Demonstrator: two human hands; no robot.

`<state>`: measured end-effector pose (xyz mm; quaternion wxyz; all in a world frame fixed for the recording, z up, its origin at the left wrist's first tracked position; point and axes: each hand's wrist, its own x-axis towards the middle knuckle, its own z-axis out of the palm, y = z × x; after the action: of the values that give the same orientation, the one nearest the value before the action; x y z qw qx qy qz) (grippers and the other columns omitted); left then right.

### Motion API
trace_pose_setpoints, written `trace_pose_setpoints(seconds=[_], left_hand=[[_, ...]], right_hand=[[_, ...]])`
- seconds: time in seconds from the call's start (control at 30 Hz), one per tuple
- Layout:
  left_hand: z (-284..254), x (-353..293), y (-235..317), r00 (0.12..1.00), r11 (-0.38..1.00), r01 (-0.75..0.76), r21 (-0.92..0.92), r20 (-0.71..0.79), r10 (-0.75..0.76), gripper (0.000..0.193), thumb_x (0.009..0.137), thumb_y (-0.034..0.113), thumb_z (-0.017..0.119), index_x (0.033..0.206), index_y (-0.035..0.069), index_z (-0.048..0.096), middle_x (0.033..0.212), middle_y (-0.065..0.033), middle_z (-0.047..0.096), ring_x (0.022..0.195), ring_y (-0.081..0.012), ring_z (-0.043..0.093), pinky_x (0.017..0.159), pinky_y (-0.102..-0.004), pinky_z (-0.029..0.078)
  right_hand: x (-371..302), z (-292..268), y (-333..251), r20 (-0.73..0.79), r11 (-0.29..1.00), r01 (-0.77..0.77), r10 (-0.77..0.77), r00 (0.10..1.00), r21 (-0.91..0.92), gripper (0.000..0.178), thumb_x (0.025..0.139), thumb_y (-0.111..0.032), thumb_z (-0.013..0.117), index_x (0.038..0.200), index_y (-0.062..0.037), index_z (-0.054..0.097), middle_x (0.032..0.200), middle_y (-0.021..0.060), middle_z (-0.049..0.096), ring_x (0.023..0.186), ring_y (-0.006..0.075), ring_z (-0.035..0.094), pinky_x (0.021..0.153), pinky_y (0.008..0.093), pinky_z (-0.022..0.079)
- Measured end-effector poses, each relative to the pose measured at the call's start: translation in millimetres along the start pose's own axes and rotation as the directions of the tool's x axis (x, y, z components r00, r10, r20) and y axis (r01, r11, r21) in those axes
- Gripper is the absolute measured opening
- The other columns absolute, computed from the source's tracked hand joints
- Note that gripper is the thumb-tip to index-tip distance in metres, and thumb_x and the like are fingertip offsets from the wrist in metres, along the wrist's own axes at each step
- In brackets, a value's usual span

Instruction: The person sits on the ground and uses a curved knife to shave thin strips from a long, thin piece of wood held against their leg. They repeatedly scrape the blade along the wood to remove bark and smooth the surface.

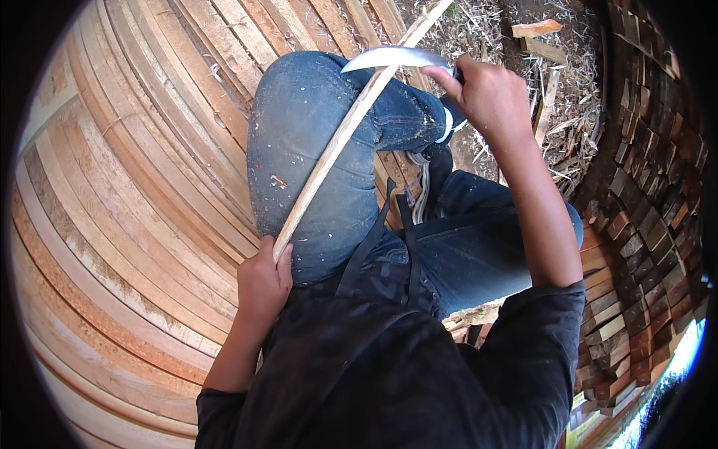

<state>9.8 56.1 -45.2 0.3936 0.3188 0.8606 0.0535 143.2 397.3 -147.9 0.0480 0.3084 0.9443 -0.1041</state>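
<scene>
A long, thin pale wooden stick [329, 155] lies slantwise across my left thigh, its far end pointing up and to the right. My left hand [263, 275] is closed around the near end of the stick, beside my hip. In my right hand [486, 93] is a knife with a curved, shiny blade [392, 57]; the fingers wrap its dark handle. The blade crosses the stick near its far part, over my knee, tip toward the left. Small wood chips [279, 181] cling to the jeans.
Long sawn planks [142, 161] lie side by side on my left. Shavings [479, 34] and offcuts [537, 28] litter the ground ahead. A tall stack of wood pieces [636, 202] stands on my right. My shoe [434, 176] rests beneath the bent legs.
</scene>
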Motion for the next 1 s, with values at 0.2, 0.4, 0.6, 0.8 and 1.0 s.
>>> trace_pose_setpoints(seconds=[0.2, 0.4, 0.6, 0.8, 1.0], left_hand=[[-1, 2, 0, 1.0, 1.0, -0.025, 0.007, -0.019, 0.025, 0.02, 0.092, 0.017, 0.058, 0.085, 0.0, 0.052, 0.054, -0.0214, 0.053, 0.051, -0.0407, 0.057, 0.046, -0.046, 0.042], [3, -6, 5, 1.0, 1.0, -0.014, 0.008, -0.007, 0.014, 0.019, 0.092, 0.017, 0.057, 0.085, 0.0, 0.051, 0.054, -0.0213, 0.053, 0.051, -0.0408, 0.057, 0.046, -0.0459, 0.043], [2, -4, 2, 1.0, 1.0, -0.006, 0.01, 0.005, 0.006, 0.02, 0.092, 0.017, 0.057, 0.084, 0.0, 0.051, 0.054, -0.0214, 0.053, 0.051, -0.0408, 0.057, 0.046, -0.0456, 0.042], [-3, -15, -8, 1.0, 1.0, 0.005, -0.01, 0.003, -0.005, 0.02, 0.091, 0.016, 0.058, 0.084, -0.001, 0.051, 0.055, -0.0218, 0.052, 0.051, -0.0407, 0.057, 0.046, -0.0453, 0.043], [-11, -12, -1, 0.994, 0.996, 0.079, -0.035, 0.078, -0.076, 0.018, 0.089, 0.015, 0.059, 0.085, -0.001, 0.051, 0.054, -0.0212, 0.052, 0.05, -0.0392, 0.057, 0.046, -0.0436, 0.042]], right_hand=[[20, 11, 82, -0.065, 0.982, -0.17, 0.165, 0.984, -0.079, 0.07, 0.087, -0.067, 0.044, 0.069, -0.0034, 0.067, 0.055, 0.0175, 0.06, 0.053, 0.0329, 0.064, 0.05, 0.0413, 0.051], [17, 0, 38, -0.087, 0.993, 0.024, -0.035, 0.996, -0.113, 0.068, 0.086, -0.067, 0.045, 0.068, -0.0047, 0.065, 0.055, 0.0159, 0.06, 0.053, 0.034, 0.063, 0.05, 0.0422, 0.052], [7, -8, 3, -0.02, 0.995, 0.099, -0.1, 0.995, -0.014, 0.065, 0.087, -0.063, 0.049, 0.065, -0.0026, 0.061, 0.053, 0.0158, 0.058, 0.051, 0.0348, 0.062, 0.05, 0.0417, 0.051], [28, -1, 161, -0.09, 0.745, -0.662, 0.656, 0.749, -0.08, 0.075, 0.088, -0.063, 0.046, 0.074, 0.0075, 0.065, 0.071, 0.0322, 0.06, 0.07, 0.0471, 0.062, 0.065, 0.0525, 0.048], [45, -50, 165, -0.134, 0.759, -0.647, 0.651, 0.747, 0.079, 0.084, 0.084, -0.076, 0.038, 0.081, 0.0023, 0.068, 0.075, 0.0249, 0.063, 0.077, 0.0396, 0.063, 0.073, 0.0442, 0.048]])
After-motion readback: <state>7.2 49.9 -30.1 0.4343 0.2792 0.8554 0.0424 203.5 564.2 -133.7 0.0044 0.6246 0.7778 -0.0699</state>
